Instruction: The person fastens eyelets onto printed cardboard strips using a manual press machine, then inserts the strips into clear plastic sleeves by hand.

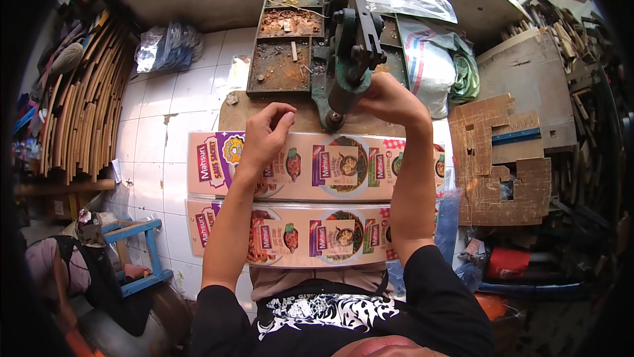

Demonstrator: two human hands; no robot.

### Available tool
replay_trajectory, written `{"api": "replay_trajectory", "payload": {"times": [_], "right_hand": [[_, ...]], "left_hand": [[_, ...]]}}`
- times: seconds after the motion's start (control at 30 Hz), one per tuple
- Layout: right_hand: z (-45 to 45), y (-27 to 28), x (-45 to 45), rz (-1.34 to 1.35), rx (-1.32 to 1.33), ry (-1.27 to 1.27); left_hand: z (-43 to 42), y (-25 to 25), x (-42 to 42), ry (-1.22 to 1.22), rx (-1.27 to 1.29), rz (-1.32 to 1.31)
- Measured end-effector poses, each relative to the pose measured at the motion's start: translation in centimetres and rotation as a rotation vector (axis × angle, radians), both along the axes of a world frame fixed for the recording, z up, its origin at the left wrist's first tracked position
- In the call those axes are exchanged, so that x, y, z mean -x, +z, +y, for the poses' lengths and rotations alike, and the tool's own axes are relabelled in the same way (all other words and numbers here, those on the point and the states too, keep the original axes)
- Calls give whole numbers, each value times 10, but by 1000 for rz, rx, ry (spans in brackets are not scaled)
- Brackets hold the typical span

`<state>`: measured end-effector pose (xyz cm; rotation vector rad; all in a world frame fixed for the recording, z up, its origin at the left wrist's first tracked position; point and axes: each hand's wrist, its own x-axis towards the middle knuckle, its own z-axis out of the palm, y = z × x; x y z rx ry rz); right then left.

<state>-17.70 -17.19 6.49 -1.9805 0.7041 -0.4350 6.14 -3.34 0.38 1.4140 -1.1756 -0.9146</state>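
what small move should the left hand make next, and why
Probably lower the left hand to steady the printed sheet nearer the press: that sheet has its far edge close to the foot of the press, and the left hand seems to hold nothing. The right hand is beside the press, its fingertips partly hidden, so it looks less free.

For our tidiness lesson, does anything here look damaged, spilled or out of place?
Yes. At right, the brown board looks damaged, with ragged edges and holes. Left of the press, loose debris lies scattered in the dark tray, which looks untidy.
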Motion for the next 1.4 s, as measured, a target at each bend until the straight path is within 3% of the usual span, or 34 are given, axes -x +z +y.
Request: {"api": "replay_trajectory", "payload": {"times": [0.07,0.13,0.2,0.27,0.3,0.33,0.4,0.57,0.67,0.73,0.87,0.97,1.07,1.13,1.2,1.27,1.33,1.4], "right_hand": [[-4,3,11,-14,-42,-16],[-10,-1,20,-334,-222,-122],[-10,8,29,-319,-161,-169],[-22,-8,34,-951,-527,-254],[-31,-13,35,-1147,-597,-155],[-36,-18,39,-1149,-592,-151],[-44,-26,46,-1466,-969,-97],[-53,-36,58,-1602,-1208,-84],[-57,-26,69,-1598,-1184,-201],[-65,-22,82,-1649,-1145,-65],[-71,-8,118,-1594,-1131,-205],[-55,1,134,-1323,-971,-542],[-20,-3,158,-1085,-922,-427],[20,5,156,-884,-796,-643],[58,5,166,-686,-620,-621],[89,1,180,-642,-554,-543],[121,2,187,-242,-288,-725],[129,-39,193,-191,103,-838]], "left_hand": [[0,0,0,1,3,-7],[0,-1,0,-10,4,-26],[-1,-3,1,-17,17,-49],[-1,-3,1,-24,32,-73],[0,-1,2,-22,29,-91],[0,0,3,-20,26,-110],[0,-2,3,-21,39,-132],[-1,-4,4,-22,39,-213],[-4,-12,1,-28,79,-234],[-4,-13,2,-41,65,-236],[-3,-15,1,-43,65,-275],[-6,-15,0,-68,24,-342],[-3,-6,-1,-149,-39,-479],[-8,-9,-15,-290,-13,-308],[0,13,-30,-306,-33,-121],[13,32,-58,-240,219,-449],[44,59,-75,-146,242,-572],[78,76,-90,-138,223,-680]]}}
